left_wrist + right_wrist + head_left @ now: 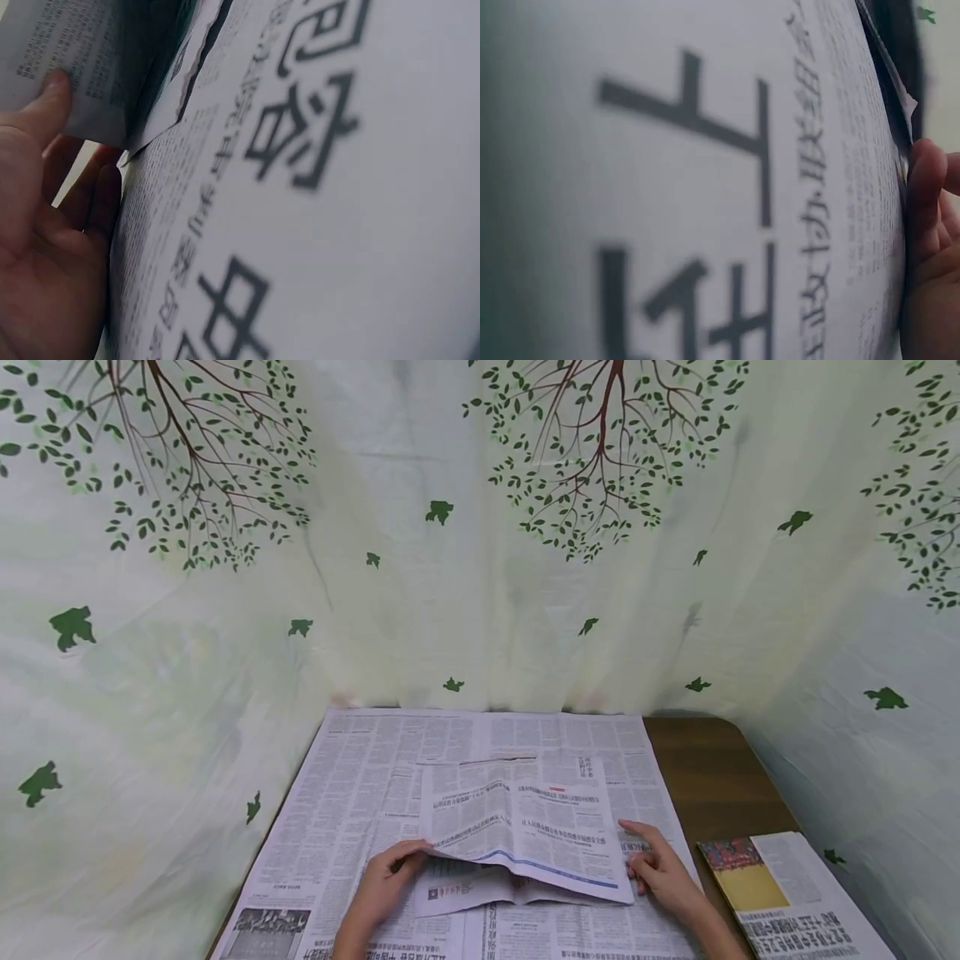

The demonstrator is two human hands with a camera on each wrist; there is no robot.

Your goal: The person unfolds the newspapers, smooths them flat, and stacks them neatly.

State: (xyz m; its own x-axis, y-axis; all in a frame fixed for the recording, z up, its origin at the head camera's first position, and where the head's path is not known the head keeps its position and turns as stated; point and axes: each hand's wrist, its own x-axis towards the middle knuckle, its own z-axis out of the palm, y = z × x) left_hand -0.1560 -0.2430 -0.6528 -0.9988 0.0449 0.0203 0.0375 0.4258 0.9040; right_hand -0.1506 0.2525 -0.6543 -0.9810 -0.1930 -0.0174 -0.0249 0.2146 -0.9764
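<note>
A folded newspaper [525, 827] lies on spread newspaper sheets, its near edge lifted above a lower layer [465, 889]. At its left corner my left hand [386, 881] pinches the upper layer between thumb and fingers. The left wrist view shows the thumb [52, 105] on the printed face of the raised paper, fingers behind it. Just off the folded paper's right edge is my right hand [667, 877], its index finger stretched out and the others loosely bent, low over the spread sheet. Part of the right hand [937, 247] shows at the right wrist view's edge.
Spread newspaper [337, 777] covers most of the table. Brown tabletop [705, 768] shows at the right. Another folded newspaper, with a coloured picture [772, 885], lies at the right front. A leaf-patterned curtain [480, 568] hangs behind and on both sides.
</note>
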